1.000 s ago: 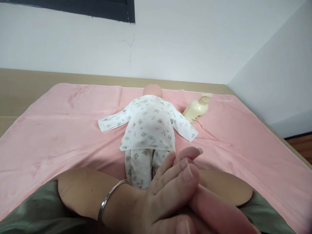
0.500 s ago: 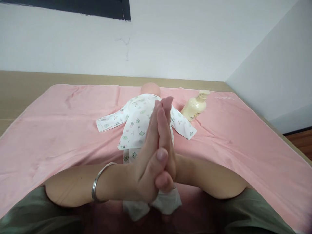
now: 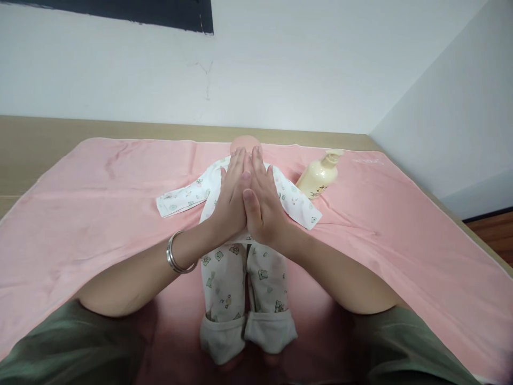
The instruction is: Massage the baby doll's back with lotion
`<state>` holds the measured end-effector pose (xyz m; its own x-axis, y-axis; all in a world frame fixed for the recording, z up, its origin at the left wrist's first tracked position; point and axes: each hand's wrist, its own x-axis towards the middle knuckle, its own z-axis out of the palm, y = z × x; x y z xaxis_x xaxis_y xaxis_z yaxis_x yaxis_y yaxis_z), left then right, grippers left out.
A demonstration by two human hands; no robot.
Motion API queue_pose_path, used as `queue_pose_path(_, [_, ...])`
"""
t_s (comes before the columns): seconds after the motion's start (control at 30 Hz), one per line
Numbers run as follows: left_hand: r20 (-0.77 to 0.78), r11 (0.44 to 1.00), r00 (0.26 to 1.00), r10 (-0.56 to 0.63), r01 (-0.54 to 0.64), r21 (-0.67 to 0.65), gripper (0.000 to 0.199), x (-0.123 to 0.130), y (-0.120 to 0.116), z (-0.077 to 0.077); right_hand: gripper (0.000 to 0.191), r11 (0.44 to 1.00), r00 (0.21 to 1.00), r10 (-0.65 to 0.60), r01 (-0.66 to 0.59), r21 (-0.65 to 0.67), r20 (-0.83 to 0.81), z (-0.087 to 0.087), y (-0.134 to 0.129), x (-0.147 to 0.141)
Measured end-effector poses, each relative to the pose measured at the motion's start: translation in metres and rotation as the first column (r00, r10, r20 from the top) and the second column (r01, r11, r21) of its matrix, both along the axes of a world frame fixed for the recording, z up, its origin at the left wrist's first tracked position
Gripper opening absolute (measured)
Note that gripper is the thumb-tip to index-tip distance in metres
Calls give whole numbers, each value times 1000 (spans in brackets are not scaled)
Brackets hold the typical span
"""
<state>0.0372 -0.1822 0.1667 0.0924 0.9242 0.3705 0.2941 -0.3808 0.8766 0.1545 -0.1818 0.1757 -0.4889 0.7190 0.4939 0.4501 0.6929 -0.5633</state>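
Note:
On a pink sheet lies a baby doll (image 3: 245,143) with a smooth round head, its face out of sight. It wears a white printed top (image 3: 187,197) with sleeves spread wide and matching trousers (image 3: 224,286) with turned-up cuffs. My left hand (image 3: 231,200), with a silver bangle at the wrist, is flat over the doll's chest, fingers stretched towards the head. Beside it, my right hand (image 3: 264,208) lies flat too, the thumbs close together. Both hands hold nothing and hide most of the top's front. Whether they press on the cloth I cannot tell.
A cream pump bottle (image 3: 318,176) leans or lies on the pink sheet (image 3: 380,235), right of the doll's sleeve. Behind the sheet runs a wooden edge (image 3: 168,127) against a white wall (image 3: 300,64). Another wall stands at the right.
My hands were pressed palm to palm, upright and nearer to me. Now they have moved forward and down, turned flat side by side over the doll's chest, uncovering the trousers.

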Motion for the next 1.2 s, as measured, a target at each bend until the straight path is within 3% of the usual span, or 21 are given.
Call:
queue_pose_path(0.07, [-83, 988, 988, 132, -138, -71, 64, 0, 3, 1, 73, 999, 999, -24, 25, -27, 44, -3, 6, 0])
queue_pose_path(0.13, [-206, 976, 961, 182, -203, -84, 63, 0, 6, 0, 71, 998, 994, -56, 60, -35, 96, -5, 10, -1])
queue_pose_path(0.37, [-546, 965, 799, 252, -250, 80, 56, -7, 16, -22, 64, 990, 947, -130, 140, -13, 294, -5, 14, -3])
queue_pose_path(0.6, [-660, 962, 705, 261, -245, 119, 48, -18, 33, -39, 61, 985, 903, -144, 171, -33, 405, -18, 25, -5])
queue_pose_path(0.73, [-638, 971, 733, 237, -205, 125, 50, -24, 38, -43, 62, 988, 897, -123, 153, -38, 425, -21, 31, -5])
queue_pose_path(0.97, [-532, 962, 815, 230, -273, -3, 54, -29, 43, -36, 63, 991, 898, -47, 97, -92, 437, -16, 48, 1])
queue_pose_path(1.1, [-467, 960, 848, 253, -280, 12, 55, -32, 47, -41, 62, 993, 904, -14, 65, -104, 427, -18, 69, 9])
queue_pose_path(1.2, [-431, 956, 858, 281, -291, 43, 56, -32, 47, -46, 60, 991, 901, -57, 103, -85, 430, -22, 77, 10])
